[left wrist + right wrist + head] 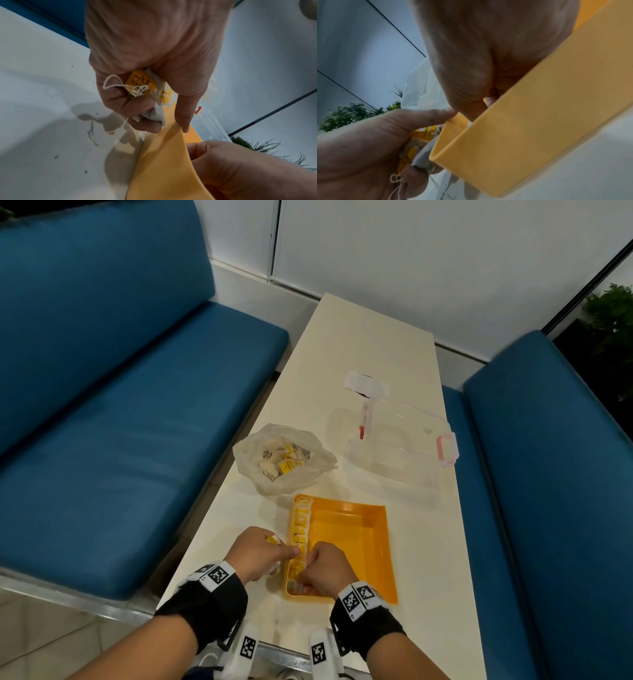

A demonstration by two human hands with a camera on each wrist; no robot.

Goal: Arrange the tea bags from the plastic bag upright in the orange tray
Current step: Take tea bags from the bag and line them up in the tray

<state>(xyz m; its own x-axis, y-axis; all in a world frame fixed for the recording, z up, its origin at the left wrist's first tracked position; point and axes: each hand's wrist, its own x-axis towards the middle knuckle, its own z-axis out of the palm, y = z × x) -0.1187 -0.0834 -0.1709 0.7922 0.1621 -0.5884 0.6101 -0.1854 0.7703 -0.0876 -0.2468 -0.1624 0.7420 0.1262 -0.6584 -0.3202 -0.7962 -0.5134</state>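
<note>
Risk sits mostly with the standing row of tea bags (298,530). They lean in a single file against the left wall of the orange tray (373,546), and nothing but each other keeps them upright. The right hand (325,568) is curled down into the near end of that row, fingertips among the bags; whether it pinches one or only steadies them I cannot tell, since the tray wall hides the fingertips in the right wrist view. If that hand lifts away carelessly, the near bags could flop flat into the bare tray floor beside them.

The left hand (145,86) grips a small bunch of spare tea bags (150,97) in its curled fingers, with only the forefinger stretched out to touch the tray rim. Loose strings (116,86) hang from that bunch, and one could snag on the rim or on a bag already placed and drag it over. Pressing on the rim could also slide the light tray across the tabletop (359,337).

Each bag looks like a soft, pale paper pouch with a yellow tag and thin white string, limp enough to crumple. More lie jumbled in the open plastic bag (284,460) just beyond the tray, so the job seems well short of done.
</note>
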